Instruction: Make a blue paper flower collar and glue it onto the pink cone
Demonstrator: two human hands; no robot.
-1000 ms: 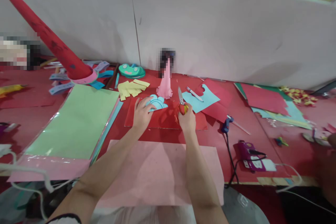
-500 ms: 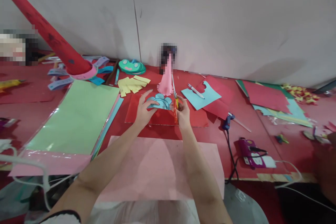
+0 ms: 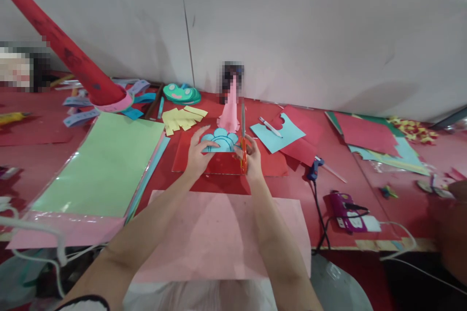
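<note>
My left hand [image 3: 199,154] pinches a blue paper cutout [image 3: 221,142] with a scalloped edge and dark drawn lines. In my right hand [image 3: 252,158] is a pair of scissors [image 3: 243,148] with orange handles, the blades pointing away from me at the cutout's right side. My right fingertips are close to the cutout's right end; whether they touch it I cannot tell. Both hands are above a red board [image 3: 270,164]. Just beyond the cutout stands a pink paper cone [image 3: 229,112] with a fringed base.
Green sheets [image 3: 102,165] lie left, near a tall red cone [image 3: 80,65]. Yellow strips [image 3: 182,119] and green frog-face cutouts [image 3: 181,93] sit behind. At right are a blue sheet with a pen [image 3: 272,129], a glue gun [image 3: 314,169] and a purple power strip [image 3: 346,211]. Pink paper [image 3: 226,238] lies in front.
The scissors have turned so the blades point more straight ahead. The blue cutout is tilted up a little and shows more of its face. The left hand keeps its grip.
</note>
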